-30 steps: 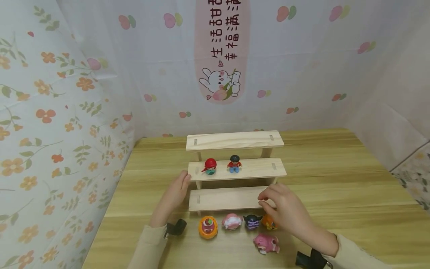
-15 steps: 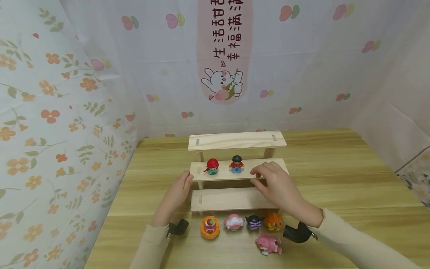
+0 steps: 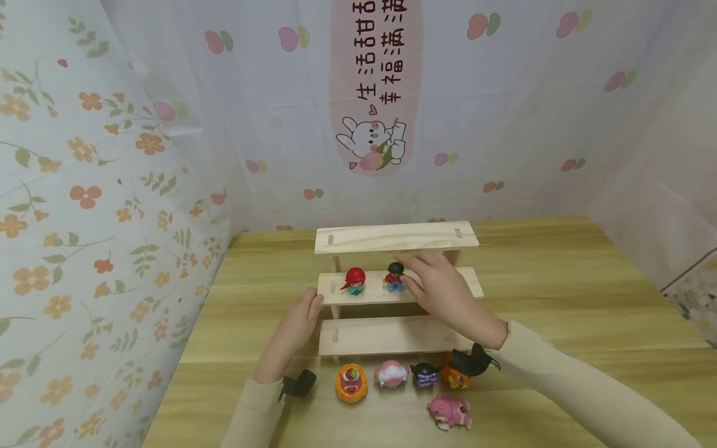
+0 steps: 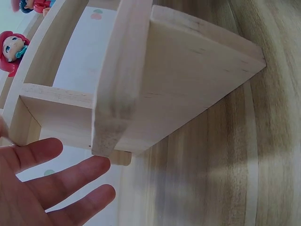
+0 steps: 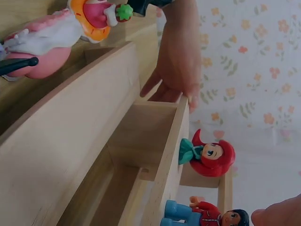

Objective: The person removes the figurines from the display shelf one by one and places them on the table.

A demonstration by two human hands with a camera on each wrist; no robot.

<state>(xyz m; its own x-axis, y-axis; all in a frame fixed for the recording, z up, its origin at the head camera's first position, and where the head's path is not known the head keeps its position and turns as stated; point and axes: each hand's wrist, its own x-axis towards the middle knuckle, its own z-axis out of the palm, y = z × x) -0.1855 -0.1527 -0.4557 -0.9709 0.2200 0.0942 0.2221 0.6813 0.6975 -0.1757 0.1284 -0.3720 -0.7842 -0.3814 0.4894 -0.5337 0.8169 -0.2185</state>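
Note:
My left hand [image 3: 295,323] holds the left end of the middle shelf on a three-tier wooden stand [image 3: 392,336]; its fingers [image 4: 70,181] spread below that end. On the middle shelf sits a red-haired toy figure [image 3: 355,281] in a green outfit. Beside it sits a toy figure [image 3: 394,277] with a black cap, red jacket and blue trousers. Around this capped figure my right hand [image 3: 445,289] reaches from the right, thumb by its side and forefinger behind its cap. In the right wrist view, a fingertip [image 5: 263,215] is right at the cap [image 5: 242,217].
In front of the stand lie an orange round toy [image 3: 351,383], a pink-and-white toy [image 3: 391,374], a black-and-purple toy [image 3: 424,375] and an orange toy [image 3: 455,378] partly behind the wrist camera. A pink toy [image 3: 450,412] lies nearer. Patterned cloth [image 3: 269,112] hangs behind.
My right hand has moved from above the lowest shelf, up and left to the capped figure on the middle shelf. My left hand stays at the shelf's end.

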